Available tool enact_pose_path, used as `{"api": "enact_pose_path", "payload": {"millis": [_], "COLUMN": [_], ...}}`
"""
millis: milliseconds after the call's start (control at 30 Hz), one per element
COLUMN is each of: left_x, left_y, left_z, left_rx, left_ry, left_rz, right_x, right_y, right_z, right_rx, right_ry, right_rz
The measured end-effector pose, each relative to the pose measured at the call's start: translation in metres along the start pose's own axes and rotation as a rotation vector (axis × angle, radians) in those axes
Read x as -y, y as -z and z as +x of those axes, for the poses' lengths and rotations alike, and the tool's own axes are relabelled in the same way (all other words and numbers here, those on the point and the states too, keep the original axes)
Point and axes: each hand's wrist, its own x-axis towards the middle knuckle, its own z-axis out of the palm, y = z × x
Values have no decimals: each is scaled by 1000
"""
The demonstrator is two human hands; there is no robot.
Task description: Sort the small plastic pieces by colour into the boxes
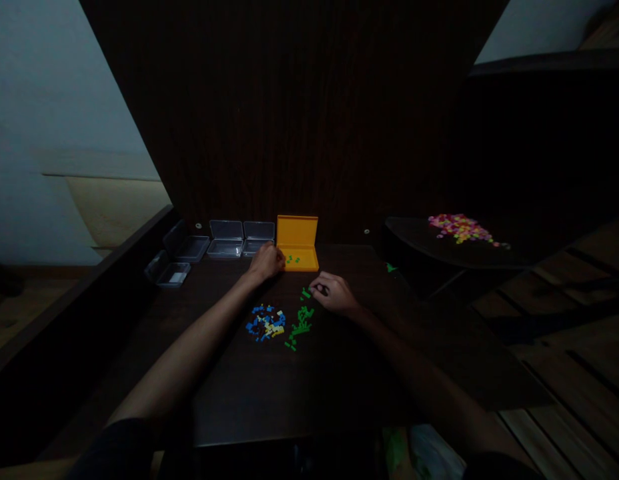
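My left hand (267, 262) is at the left edge of an open yellow box (297, 231), its fingers closed together. Whatever they may hold is too small to make out. A few small green pieces (293, 259) lie inside the box. Just in front of the box, my right hand (333, 293) has its thumb and fingers curled in a pinch beside some loose green pieces (306, 293). I cannot tell what is between those fingertips. Nearer to me lies a pile of green pieces (302, 319), and left of it a mixed pile of blue, white and yellow pieces (266, 323).
Several clear plastic boxes with raised lids, such as this clear box (226, 248), stand along the back left. A heap of pink and yellow pieces (460, 228) lies on a dark shelf at the right. Some green bits (391, 267) sit near the shelf. A dark panel (299, 113) rises behind.
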Motion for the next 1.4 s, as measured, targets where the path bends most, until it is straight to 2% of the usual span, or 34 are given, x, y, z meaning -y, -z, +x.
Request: {"api": "enact_pose_path", "payload": {"millis": [233,367,533,633,700,867,1000,1400], "left_x": [4,2,-7,-12,-12,0,7,10], "left_y": [6,19,38,43,42,26,16,12], "left_z": [3,4,1,-4,-6,-7,-8,-11], "left_rx": [89,46,3,75,116,17,60,90], "left_ry": [31,27,-29,-125,-185,-142,-186,-393], "left_rz": [-110,-118,-105,-48,26,139,175,247], "right_x": [-1,-1,2,5,7,8,8,7], "right_y": [0,1,3,4,5,5,5,5], "right_z": [0,0,-1,-2,-2,-3,-3,-3], "right_rx": [-4,9,7,18,26,33,47,48], "right_ry": [-12,-17,-9,14,19,27,16,21], "right_rz": [2,14,39,73,76,58,46,52]}}
